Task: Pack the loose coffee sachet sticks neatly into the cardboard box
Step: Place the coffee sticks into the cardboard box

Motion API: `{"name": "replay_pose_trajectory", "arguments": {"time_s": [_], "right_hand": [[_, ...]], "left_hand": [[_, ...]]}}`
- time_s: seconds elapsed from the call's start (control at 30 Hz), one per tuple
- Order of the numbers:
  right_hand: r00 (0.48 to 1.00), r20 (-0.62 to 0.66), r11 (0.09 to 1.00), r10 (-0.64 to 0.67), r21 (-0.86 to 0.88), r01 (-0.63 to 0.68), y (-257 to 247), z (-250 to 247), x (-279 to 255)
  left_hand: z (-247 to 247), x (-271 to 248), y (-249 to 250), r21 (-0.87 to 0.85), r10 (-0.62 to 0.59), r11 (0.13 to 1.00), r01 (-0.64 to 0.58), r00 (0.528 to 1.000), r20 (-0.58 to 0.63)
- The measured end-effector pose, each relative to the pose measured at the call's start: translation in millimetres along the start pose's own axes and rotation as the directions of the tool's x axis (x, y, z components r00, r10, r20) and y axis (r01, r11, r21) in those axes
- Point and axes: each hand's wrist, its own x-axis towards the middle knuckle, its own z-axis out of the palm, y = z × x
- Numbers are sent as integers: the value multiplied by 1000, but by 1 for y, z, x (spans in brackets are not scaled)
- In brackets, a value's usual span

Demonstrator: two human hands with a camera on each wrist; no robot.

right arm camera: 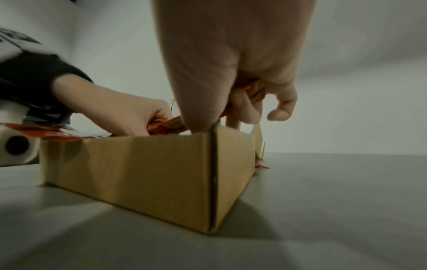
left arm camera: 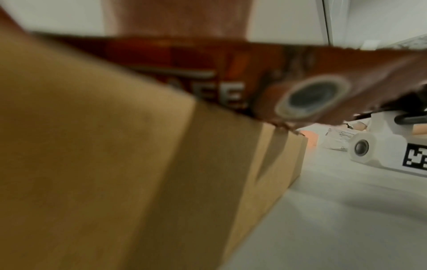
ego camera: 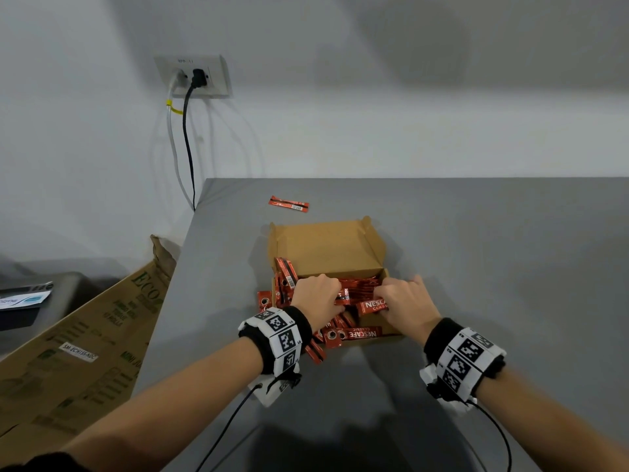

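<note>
An open brown cardboard box (ego camera: 326, 248) sits mid-table with its lid flap standing at the far side. Red coffee sachet sticks (ego camera: 360, 289) fill it in a loose heap, and several spill over its near-left edge (ego camera: 332, 335). My left hand (ego camera: 318, 296) and right hand (ego camera: 405, 301) are both over the box, fingers curled round a bundle of sticks. In the right wrist view my right hand (right arm camera: 231, 102) pinches sticks above the box (right arm camera: 148, 173) corner, while the left hand (right arm camera: 120, 113) grips orange-red sticks. The left wrist view is blurred: box wall (left arm camera: 115, 173) and a stick (left arm camera: 231, 76).
One loose sachet stick (ego camera: 289, 203) lies on the grey table (ego camera: 476, 250) beyond the box. A wall socket with two cables (ego camera: 194, 78) is at the far left. A large printed carton (ego camera: 85, 338) leans against the table's left edge. Wrist cables trail toward me.
</note>
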Motion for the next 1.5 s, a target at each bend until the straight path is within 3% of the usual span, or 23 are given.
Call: {"name": "replay_pose_trajectory", "arguments": {"time_s": [0.33,0.57,0.7,0.77,0.87,0.93,1.1,1.3,1.4,1.5], "right_hand": [[981,-153,985,115,147,-93,-3,15,-1],[983,-149,978,105,193,-75,0,13,0],[993,-95,971,67,234,-43,0,8,2],[995,-84,928,61,371,-25,5,0,2],[980,-161,768,116,640,14,13,-13,-1],[969,-222,720,106,689,79,18,-15,-3],[955,-294,763,-35,609,215,13,2,-5],[970,-45,915,-240,323,241,16,1,-3],[984,10,971,-176,166,172,3,-1,5],[994,-3,986,-107,129,107,-4,0,11]], "left_hand": [[-5,-2,4,-21,-32,999,31,998,-58],[-3,-5,1,-37,180,982,-184,980,-87],[-2,-1,-1,-92,161,981,-169,983,-86],[0,1,0,-122,134,982,-145,987,-89],[2,3,1,-130,117,983,-128,989,-92],[3,4,1,-130,107,984,-118,990,-93],[3,5,-3,-131,67,988,-78,994,-87],[2,3,-2,-132,71,988,-82,994,-88],[-1,1,-2,-129,74,988,-86,993,-90],[-4,-4,-4,-167,80,982,-89,995,-61]]}}
